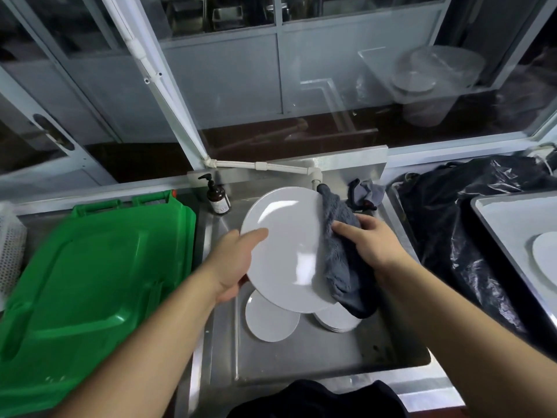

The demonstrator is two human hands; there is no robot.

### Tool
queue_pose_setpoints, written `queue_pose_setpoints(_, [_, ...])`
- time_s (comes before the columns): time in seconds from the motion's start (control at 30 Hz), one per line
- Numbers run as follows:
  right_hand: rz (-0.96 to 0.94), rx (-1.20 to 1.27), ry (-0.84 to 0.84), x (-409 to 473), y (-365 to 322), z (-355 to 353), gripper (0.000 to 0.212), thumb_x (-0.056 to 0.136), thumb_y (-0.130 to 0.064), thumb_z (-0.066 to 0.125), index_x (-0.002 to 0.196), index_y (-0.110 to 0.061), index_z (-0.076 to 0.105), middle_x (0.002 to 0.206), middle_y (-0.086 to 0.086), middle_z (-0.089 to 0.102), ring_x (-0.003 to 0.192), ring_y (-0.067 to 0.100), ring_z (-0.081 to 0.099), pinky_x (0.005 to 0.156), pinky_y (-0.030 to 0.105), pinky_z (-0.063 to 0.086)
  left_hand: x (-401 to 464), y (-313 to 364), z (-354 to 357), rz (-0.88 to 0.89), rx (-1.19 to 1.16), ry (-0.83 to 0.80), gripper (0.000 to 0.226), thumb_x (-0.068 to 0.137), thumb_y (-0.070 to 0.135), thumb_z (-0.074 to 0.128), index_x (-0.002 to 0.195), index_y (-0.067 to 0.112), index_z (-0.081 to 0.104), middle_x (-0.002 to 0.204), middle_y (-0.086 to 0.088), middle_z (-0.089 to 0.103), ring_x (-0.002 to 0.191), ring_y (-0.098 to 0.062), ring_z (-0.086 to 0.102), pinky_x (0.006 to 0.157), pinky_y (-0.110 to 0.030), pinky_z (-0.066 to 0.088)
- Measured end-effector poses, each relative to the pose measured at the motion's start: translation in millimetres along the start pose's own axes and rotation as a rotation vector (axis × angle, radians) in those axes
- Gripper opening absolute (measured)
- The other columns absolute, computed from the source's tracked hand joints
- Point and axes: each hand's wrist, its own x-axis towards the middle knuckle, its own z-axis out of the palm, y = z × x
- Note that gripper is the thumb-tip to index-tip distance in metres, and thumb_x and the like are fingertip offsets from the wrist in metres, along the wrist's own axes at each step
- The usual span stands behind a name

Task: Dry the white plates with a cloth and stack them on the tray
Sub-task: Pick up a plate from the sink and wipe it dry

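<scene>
From the head view, my left hand (pixel 233 263) holds a white plate (pixel 287 248) by its left rim, thumb across the face and fingers curled behind, so that grip is closed on the plate. The plate hangs tilted over the steel sink (pixel 301 354). My right hand (pixel 369 241) clutches a grey fleecy cloth (pixel 342 251), fingers wrapped round it, pressing it against the plate's right edge. Below in the sink basin lie a single white plate (pixel 271 319) and, just right of it, a small stack of plates (pixel 336 321). At the far right edge, a metal tray (pixel 506 224) carries one dried plate (pixel 545 262). A green plastic lid (pixel 90 282) lies left of the sink; a brown pump bottle (pixel 217 196) stands at its back-left corner.
</scene>
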Motion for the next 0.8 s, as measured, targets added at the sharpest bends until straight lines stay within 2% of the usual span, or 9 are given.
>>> queue_pose_setpoints(0.07, [0.021, 0.053, 0.05, 3.3, -1.4, 5.8, 0.007, 0.09, -0.019, 0.085, 0.084, -0.016, 0.083, 0.088, 0.012, 0.082, 0.069, 0.023, 0.079, 0.055, 0.03, 0.061, 2.6, -1.3, 5.5, 0.048, -0.011, 0.032, 0.017, 0.102, 0.022, 0.066, 0.109, 0.009, 0.072, 0.094, -0.007, 0.083, 0.078, -0.022, 0.079, 0.057, -0.028, 0.061])
queue_pose_setpoints(0.17, [0.072, 0.142, 0.175, 6.3, 3.9, 12.3, 0.012, 0.091, -0.024, 0.085, 0.09, -0.013, 0.08, 0.089, 0.01, 0.083, 0.078, 0.028, 0.081, 0.066, 0.041, 0.068, 0.2, -7.4, 21.7, 0.077, -0.062, 0.11, 0.041, 0.082, 0.04, 0.068, 0.11, 0.011, 0.073, 0.096, -0.003, 0.083, 0.085, -0.022, 0.079, 0.061, -0.032, 0.062])
queue_pose_setpoints(0.27, [0.161, 0.257, 0.224, 1.2, 19.1, 21.9, 0.019, 0.095, -0.026, 0.081, 0.104, -0.01, 0.078, 0.095, 0.011, 0.083, 0.087, 0.033, 0.081, 0.08, 0.05, 0.068, -5.1, -15.5, 42.5, 0.098, -0.095, 0.216, 0.05, 0.076, 0.054, 0.062, 0.107, 0.016, 0.072, 0.101, -0.005, 0.081, 0.1, -0.032, 0.077, 0.086, -0.054, 0.064])
queue_pose_setpoints(0.33, [0.234, 0.357, 0.225, -5.3, 31.8, 31.7, 0.027, 0.097, -0.027, 0.079, 0.115, -0.007, 0.075, 0.1, 0.013, 0.083, 0.091, 0.034, 0.081, 0.083, 0.052, 0.067, -8.1, -18.9, 54.6, 0.11, -0.103, 0.274, 0.053, 0.074, 0.063, 0.055, 0.098, 0.019, 0.071, 0.094, -0.001, 0.08, 0.097, -0.033, 0.075, 0.091, -0.059, 0.061])
queue_pose_setpoints(0.4, [0.275, 0.417, 0.223, -9.0, 37.8, 36.4, 0.028, 0.098, -0.026, 0.077, 0.118, -0.006, 0.074, 0.102, 0.014, 0.083, 0.09, 0.034, 0.082, 0.08, 0.05, 0.068, -10.8, -23.5, 62.5, 0.104, -0.101, 0.288, 0.05, 0.075, 0.067, 0.051, 0.091, 0.024, 0.072, 0.088, 0.006, 0.08, 0.092, -0.028, 0.075, 0.09, -0.056, 0.061])
queue_pose_setpoints(0.5, [0.273, 0.409, 0.196, -5.9, 35.6, 26.6, 0.028, 0.099, -0.025, 0.077, 0.119, -0.005, 0.074, 0.104, 0.015, 0.082, 0.092, 0.035, 0.081, 0.08, 0.049, 0.067, -12.2, -28.8, 64.0, 0.102, -0.114, 0.197, 0.034, 0.072, 0.061, 0.059, 0.091, 0.038, 0.077, 0.093, 0.006, 0.081, 0.101, -0.035, 0.075, 0.093, -0.062, 0.06])
queue_pose_setpoints(0.57, [0.248, 0.344, 0.178, -2.6, 28.8, 16.7, 0.026, 0.098, -0.024, 0.077, 0.115, -0.005, 0.075, 0.102, 0.016, 0.082, 0.09, 0.036, 0.081, 0.079, 0.05, 0.067, -11.7, -24.4, 58.0, 0.108, -0.074, 0.171, 0.038, 0.063, 0.057, 0.069, 0.095, 0.039, 0.079, 0.095, 0.005, 0.082, 0.101, -0.032, 0.076, 0.095, -0.059, 0.06])
queue_pose_setpoints(0.67, [0.134, 0.16, 0.155, 0.6, 13.9, 3.6, 0.017, 0.096, -0.024, 0.08, 0.103, -0.009, 0.078, 0.093, 0.012, 0.083, 0.079, 0.029, 0.081, 0.065, 0.039, 0.066, -4.2, -12.3, 39.7, 0.059, -0.104, 0.153, 0.058, 0.059, 0.048, 0.079, 0.109, 0.018, 0.074, 0.108, -0.004, 0.08, 0.104, -0.03, 0.075, 0.09, -0.051, 0.063])
queue_pose_setpoints(0.8, [0.0, 0.029, 0.047, 2.1, -6.0, -8.2, 0.007, 0.093, -0.016, 0.081, 0.095, -0.008, 0.081, 0.09, 0.013, 0.082, 0.071, 0.023, 0.078, 0.058, 0.03, 0.062, 10.7, 1.1, 7.5, 0.028, -0.049, 0.011, 0.017, 0.091, 0.027, 0.074, 0.103, 0.015, 0.076, 0.098, -0.009, 0.083, 0.083, -0.024, 0.08, 0.062, -0.03, 0.06])
